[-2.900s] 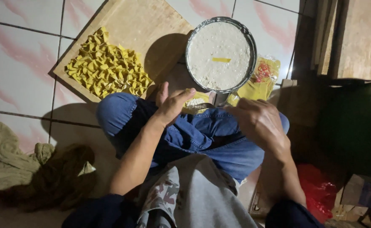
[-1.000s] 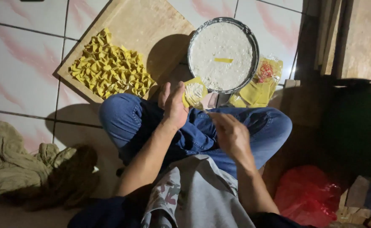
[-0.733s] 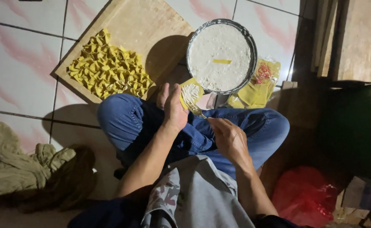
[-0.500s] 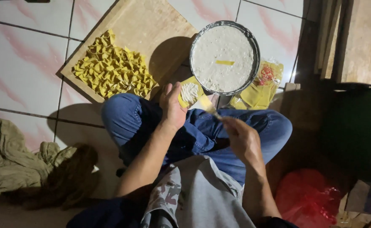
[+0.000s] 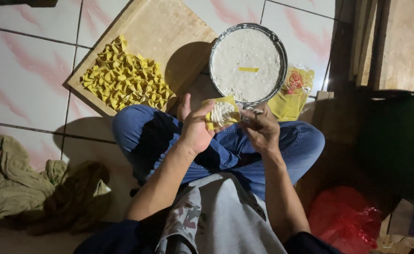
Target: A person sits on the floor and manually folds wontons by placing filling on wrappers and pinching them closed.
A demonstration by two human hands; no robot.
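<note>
Left hand [image 5: 195,129] holds wrapper [image 5: 222,113] (filled).

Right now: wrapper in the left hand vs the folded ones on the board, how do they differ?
The wrapper in the left hand lies open and flat, with white filling on it; the folded dumplings on the wooden board are closed and pinched, with no filling showing. The wrapper is a single piece held over the lap; the dumplings are many, heaped together. Both are the same yellow.

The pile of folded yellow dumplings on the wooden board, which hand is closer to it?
Left. The left hand holds a yellow wrapper just right of the dumpling pile, below its lower corner. The right hand is farther right, past the wrapper, under the metal bowl.
</note>
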